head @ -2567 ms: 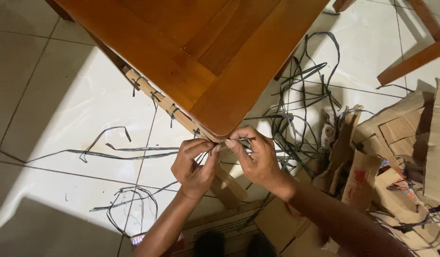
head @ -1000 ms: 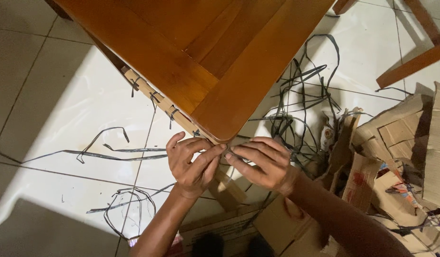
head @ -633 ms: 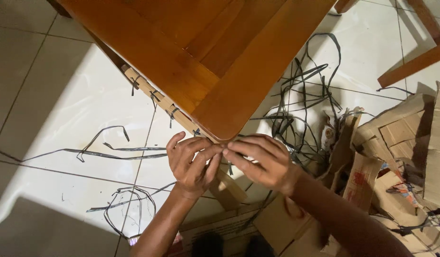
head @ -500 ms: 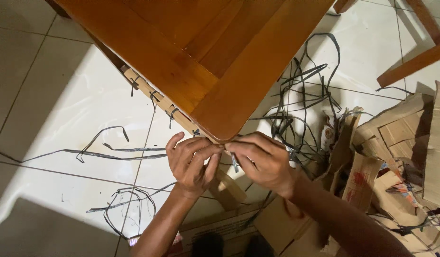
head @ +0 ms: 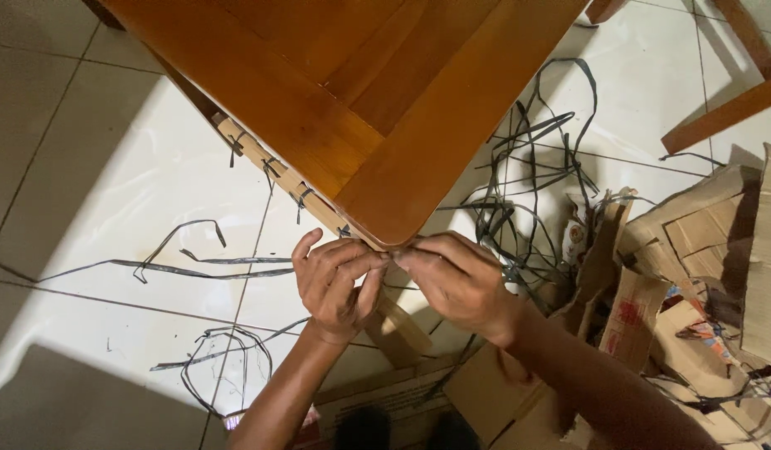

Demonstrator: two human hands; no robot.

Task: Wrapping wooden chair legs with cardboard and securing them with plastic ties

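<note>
Pinching point: both hands meet fingertip to fingertip just under the rounded corner of the orange-brown varnished wooden table top, where a thin dark grey plastic strap passes between them.
Left hand: the left hand has its fingers curled in, thumb and forefinger pressed together at the strap; what little of the strap shows there is mostly hidden by the fingers.
Right hand: the right hand is closed in the same way, fingertips nipped on the strap and touching those of the left hand.
Strap: it lies right at the table corner, across the top of the table leg wrapped in pale brown cardboard, which runs down and away beneath the hands.
Table rail: a cardboard-covered rail runs along the left edge under the table top, bound by several short dark ties.
Floor: glossy white tiled floor, brightly lit on the left.
Loose straps, left: cut dark grey strap pieces lie on the tiles left of the hands, well apart from them.
Loose straps, right: a tangled heap of dark straps lies just beyond the right hand.
Cardboard: torn brown cardboard sheets are piled at the right, beside the right forearm.
Far corner: brown wooden furniture legs cross the upper right.
</note>
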